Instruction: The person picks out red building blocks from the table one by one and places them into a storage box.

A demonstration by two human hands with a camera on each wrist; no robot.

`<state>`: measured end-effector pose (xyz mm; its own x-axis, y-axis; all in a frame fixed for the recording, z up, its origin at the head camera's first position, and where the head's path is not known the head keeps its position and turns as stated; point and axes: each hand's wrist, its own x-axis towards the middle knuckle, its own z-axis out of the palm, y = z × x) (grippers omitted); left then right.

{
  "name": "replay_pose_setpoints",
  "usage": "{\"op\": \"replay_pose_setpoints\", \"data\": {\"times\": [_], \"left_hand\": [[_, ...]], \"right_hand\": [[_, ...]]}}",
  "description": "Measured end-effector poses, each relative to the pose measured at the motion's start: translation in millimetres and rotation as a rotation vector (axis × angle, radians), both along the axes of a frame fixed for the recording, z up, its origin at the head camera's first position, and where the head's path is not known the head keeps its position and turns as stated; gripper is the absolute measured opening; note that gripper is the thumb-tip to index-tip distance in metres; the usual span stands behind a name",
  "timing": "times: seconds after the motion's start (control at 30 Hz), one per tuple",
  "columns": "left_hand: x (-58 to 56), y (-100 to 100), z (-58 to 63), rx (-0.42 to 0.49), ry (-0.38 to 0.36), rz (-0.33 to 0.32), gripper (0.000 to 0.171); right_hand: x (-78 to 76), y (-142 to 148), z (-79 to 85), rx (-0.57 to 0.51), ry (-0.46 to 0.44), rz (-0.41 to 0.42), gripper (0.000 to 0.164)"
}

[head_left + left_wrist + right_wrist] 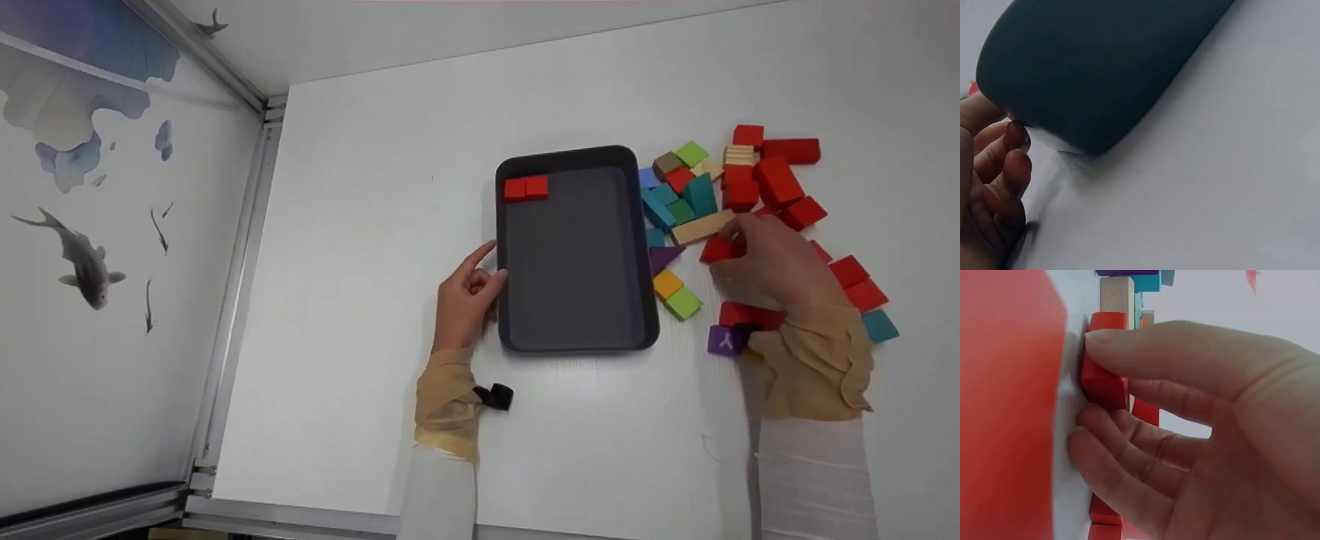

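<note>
In the head view my right hand point(776, 255) is among the blocks to the right of the tray. Its thumb and fingers pinch a red block point(1107, 385), seen closely in the right wrist view. A plain wooden block point(701, 228) lies just beyond the fingertips. My left hand point(469, 304) is at the left side of a dark grey tray point(504, 315), with index finger and thumb against its wall. The left wrist view shows the other fingers point(1015, 169) loosely bent beside the tray. Two red blocks point(525, 188) sit side by side in the tray's far left corner.
Several red blocks point(780, 181) lie beyond and around the right hand. Teal, green, purple and yellow blocks crowd the tray's right wall. A purple block with a white letter point(724, 340) lies by the right wrist. A metal-framed panel point(247, 225) stands at the left.
</note>
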<state>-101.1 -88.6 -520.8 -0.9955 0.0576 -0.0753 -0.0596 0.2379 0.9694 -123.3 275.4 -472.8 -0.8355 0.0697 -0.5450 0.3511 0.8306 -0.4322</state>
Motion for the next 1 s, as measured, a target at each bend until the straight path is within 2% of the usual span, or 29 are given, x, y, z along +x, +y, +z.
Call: {"op": "replay_pose_setpoints", "data": {"times": [0.17, 0.4, 0.5, 0.67, 0.8, 1.0], "left_hand": [[-0.5, -2.6, 1.0, -0.018, -0.015, -0.020, 0.045], [-3.9, -1.6, -1.3, 0.045, -0.033, -0.027, 0.042], [-3.3, -1.0, -2.1, 0.031, -0.047, -0.028, 0.043], [-1.0, 0.4, -1.0, -0.028, -0.031, -0.042, 0.047], [0.0, 0.7, 0.8, -0.040, -0.025, -0.046, 0.048], [0.6, -0.4, 3.7, -0.062, -0.037, -0.029, 0.047]], "right_hand": [[-0.8, -1.1, 5.4, -0.034, 0.100, 0.019, 0.070], [2.5, -9.3, 18.9, -0.055, 0.268, 0.010, 0.059], [2.5, -19.2, 22.7, -0.068, 0.314, 0.018, 0.059], [-0.1, -37.1, 25.8, -0.100, 0.366, 0.041, 0.057], [-1.9, -54.3, 27.9, -0.110, 0.381, 0.107, 0.053], [3.5, -87.5, 33.1, -0.099, 0.420, 0.278, 0.045]]}}
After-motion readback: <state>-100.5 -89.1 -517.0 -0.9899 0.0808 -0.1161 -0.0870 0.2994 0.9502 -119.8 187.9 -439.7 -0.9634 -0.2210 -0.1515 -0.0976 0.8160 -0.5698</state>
